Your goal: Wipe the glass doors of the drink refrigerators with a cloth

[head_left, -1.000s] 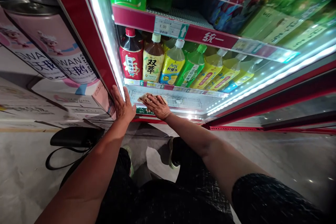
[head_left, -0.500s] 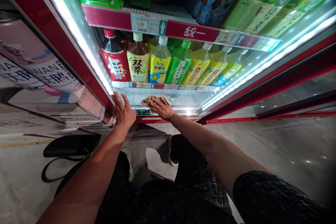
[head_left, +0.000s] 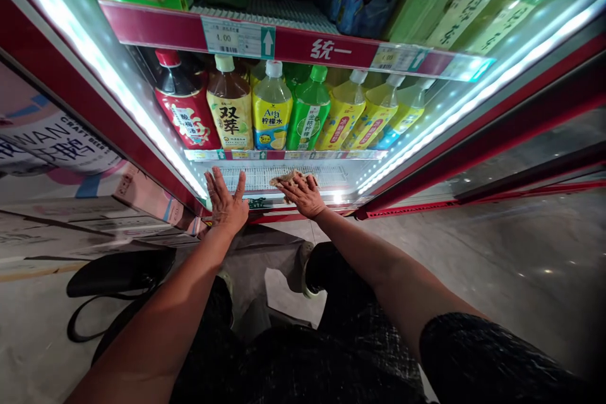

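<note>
Cloth (head_left: pixel 290 177) lies under the right fingers (head_left: pixel 300 190).

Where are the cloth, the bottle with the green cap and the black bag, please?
Cloth (head_left: pixel 286 178): head view, on its crumpled, uncovered part.
Bottle with the green cap (head_left: pixel 310 118): head view, on its front label.
Black bag (head_left: pixel 118 272): head view, on the middle of its body.

The red strip (head_left: pixel 362 50) says 统一. A price tag (head_left: pixel 239 40) on it says 4.00, and another tag (head_left: pixel 391 58) is too blurry. The red bottle (head_left: pixel 187 117) says 酸梅汤. The brown bottle (head_left: pixel 230 117) says 双萃. Next to it, the yellow bottle (head_left: pixel 272 110) says 柠檬水. The green bottle (head_left: pixel 310 113) says 金桔柠檬. The big can (head_left: pixel 59 129) says WAN, 天鹅 and CRAFT BEER.
</note>
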Available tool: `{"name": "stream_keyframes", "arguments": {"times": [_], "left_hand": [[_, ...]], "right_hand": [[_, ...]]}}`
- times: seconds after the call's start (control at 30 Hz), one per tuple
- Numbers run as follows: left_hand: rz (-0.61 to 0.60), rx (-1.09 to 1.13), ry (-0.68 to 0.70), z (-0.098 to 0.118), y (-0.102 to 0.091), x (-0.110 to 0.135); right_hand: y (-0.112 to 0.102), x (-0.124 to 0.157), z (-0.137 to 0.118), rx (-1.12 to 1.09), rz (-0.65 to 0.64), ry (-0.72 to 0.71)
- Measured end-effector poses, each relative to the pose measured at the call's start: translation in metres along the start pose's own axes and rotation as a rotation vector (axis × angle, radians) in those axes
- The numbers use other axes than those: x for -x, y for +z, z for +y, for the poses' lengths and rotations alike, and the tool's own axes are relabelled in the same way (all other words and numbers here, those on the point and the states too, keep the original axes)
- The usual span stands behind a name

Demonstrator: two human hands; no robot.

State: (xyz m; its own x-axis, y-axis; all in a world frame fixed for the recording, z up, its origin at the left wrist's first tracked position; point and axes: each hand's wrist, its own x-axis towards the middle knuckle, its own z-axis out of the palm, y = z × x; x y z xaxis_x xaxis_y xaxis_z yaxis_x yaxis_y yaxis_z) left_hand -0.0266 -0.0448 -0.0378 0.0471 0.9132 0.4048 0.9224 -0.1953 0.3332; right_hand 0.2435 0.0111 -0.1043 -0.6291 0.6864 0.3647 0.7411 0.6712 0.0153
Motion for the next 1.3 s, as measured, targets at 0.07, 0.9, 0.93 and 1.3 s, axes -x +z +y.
{"name": "stream_keyframes", "arguments": {"times": [0.07,0.9,0.93,1.3], "left_hand": [[0.0,-0.004,-0.013,0.003,0.004,0.0],[-0.024,-0.088,0.11,0.01,0.04,0.002],[-0.026,-0.102,0.128,0.009,0.042,0.002],[-0.003,-0.14,0.209,0.006,0.043,0.001]], "right_hand": [[0.004,0.009,0.006,-0.014,-0.036,-0.048],[-0.012,0.042,0.051,0.026,0.002,0.197],[-0.01,0.046,0.052,0.022,-0.021,0.205],[-0.009,0.062,0.073,-0.018,0.076,0.349]]}}
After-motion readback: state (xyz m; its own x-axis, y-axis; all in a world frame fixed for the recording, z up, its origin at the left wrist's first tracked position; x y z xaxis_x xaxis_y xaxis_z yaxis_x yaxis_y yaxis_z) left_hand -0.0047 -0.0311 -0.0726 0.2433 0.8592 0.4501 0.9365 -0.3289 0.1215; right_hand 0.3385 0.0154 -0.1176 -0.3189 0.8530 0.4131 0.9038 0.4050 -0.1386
